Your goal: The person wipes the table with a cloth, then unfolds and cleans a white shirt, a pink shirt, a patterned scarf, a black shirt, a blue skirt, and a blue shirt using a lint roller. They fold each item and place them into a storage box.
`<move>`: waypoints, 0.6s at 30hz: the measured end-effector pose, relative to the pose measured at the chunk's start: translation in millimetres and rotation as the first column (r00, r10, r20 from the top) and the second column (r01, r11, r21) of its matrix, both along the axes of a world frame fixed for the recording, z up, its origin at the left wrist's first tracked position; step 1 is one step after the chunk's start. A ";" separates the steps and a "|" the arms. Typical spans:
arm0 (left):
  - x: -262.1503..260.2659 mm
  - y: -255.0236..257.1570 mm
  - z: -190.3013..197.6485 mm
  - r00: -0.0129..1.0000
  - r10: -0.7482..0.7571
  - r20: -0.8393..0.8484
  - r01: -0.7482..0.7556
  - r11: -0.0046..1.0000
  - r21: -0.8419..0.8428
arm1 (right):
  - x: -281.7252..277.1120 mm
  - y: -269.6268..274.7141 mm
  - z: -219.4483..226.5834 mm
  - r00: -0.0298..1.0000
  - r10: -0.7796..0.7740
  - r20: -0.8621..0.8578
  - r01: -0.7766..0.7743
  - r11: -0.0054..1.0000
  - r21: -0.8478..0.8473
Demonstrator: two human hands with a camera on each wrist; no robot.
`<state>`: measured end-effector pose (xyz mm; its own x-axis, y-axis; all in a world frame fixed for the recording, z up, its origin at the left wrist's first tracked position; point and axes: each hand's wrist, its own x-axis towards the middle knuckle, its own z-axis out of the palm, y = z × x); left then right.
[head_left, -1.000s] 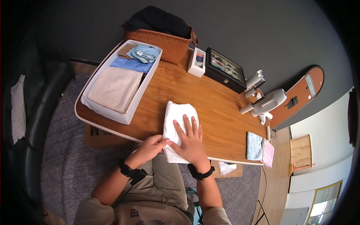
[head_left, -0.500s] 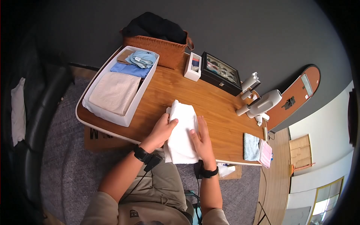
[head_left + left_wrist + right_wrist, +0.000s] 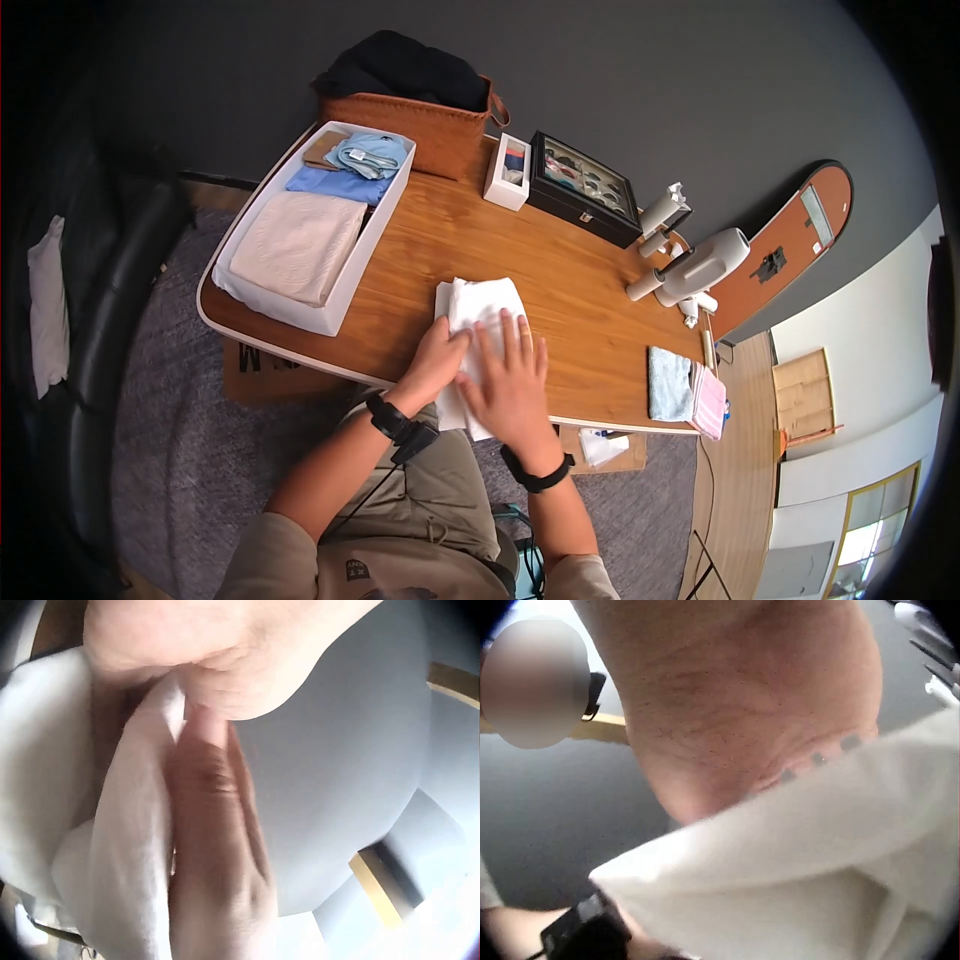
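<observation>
A folded white cloth (image 3: 484, 298) lies at the front edge of the wooden table, its near end reaching over the edge toward the person's lap. A lower layer of it sticks out along the left side. My left hand (image 3: 437, 358) grips that left side; in the left wrist view the cloth (image 3: 135, 817) runs up into the hand. Spread flat on top, my right hand (image 3: 508, 385) presses the cloth with straight fingers. From the right wrist, the cloth (image 3: 795, 855) covers the fingertips.
A white box (image 3: 350, 290) of folded clothes stands at left, before a brown basket (image 3: 405, 130) with black fabric. Behind are a small white box (image 3: 508, 190) and a black glass-topped case (image 3: 585, 205). A grey-white appliance (image 3: 705, 265) and folded towels (image 3: 670, 385) sit at right.
The left hand has moved from the cloth's near left corner up its left side. The right hand lifted to the right side, then came back flat on top. The cloth's left layer now shows.
</observation>
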<state>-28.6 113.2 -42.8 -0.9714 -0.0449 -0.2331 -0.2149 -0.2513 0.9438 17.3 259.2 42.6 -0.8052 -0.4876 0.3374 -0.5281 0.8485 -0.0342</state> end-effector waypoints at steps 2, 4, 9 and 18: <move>-5.9 -12.4 -6.3 0.993 0.017 -0.117 -0.049 0.959 -0.280 | 3.7 -6.9 -24.3 1.000 0.002 -0.005 -0.001 1.000 0.031; -4.9 -22.3 6.7 0.991 0.021 -0.133 -0.067 0.933 -0.353 | 6.8 -14.1 -40.1 1.000 -0.005 -0.020 0.005 0.999 0.036; -7.6 -29.5 39.5 0.983 -0.008 -0.181 -0.100 0.809 -0.579 | 9.3 -20.8 -57.2 0.999 -0.038 -0.033 0.040 0.998 0.039; -32.0 -23.0 17.6 0.874 -0.277 -0.398 -0.311 0.311 -0.898 | 7.8 -16.5 -49.1 1.000 -0.003 0.005 0.003 0.996 0.087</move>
